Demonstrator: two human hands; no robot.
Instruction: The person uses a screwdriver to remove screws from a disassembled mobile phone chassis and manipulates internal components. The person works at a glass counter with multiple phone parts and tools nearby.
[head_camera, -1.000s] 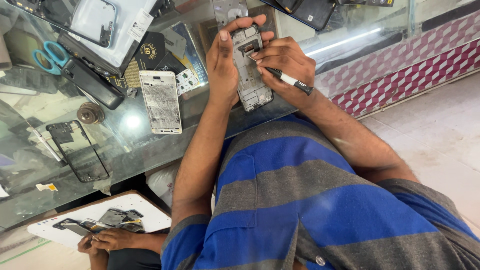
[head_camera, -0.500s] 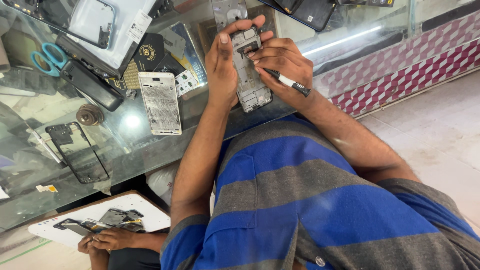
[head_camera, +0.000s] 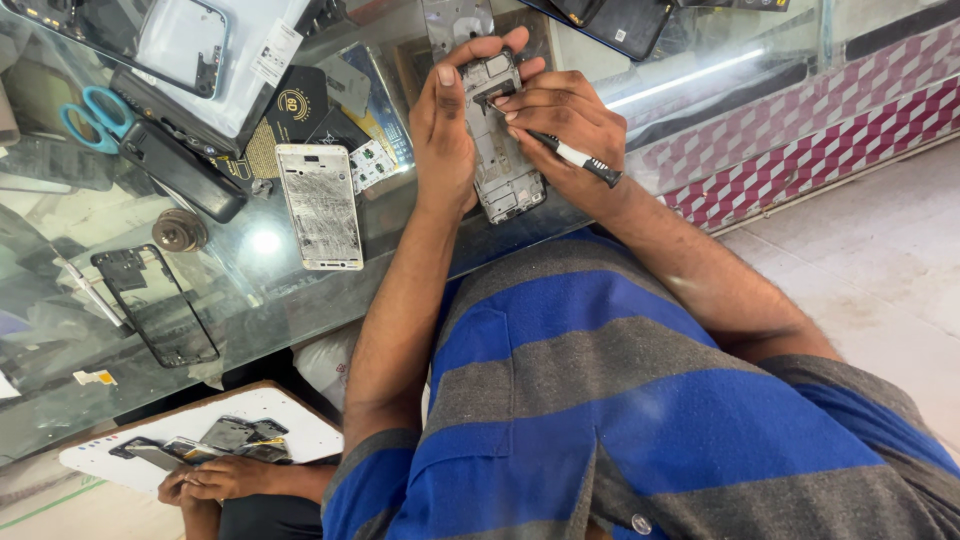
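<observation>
Blue-handled scissors, white phone back & black frame on glass counter (all apart).

Glossy glass counter; matt grey metal phone frame.

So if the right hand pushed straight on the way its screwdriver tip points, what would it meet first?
The right hand aims its screwdriver up-left at the phone frame. The tip looks already on the frame; beyond lie the left hand fingers.
</observation>
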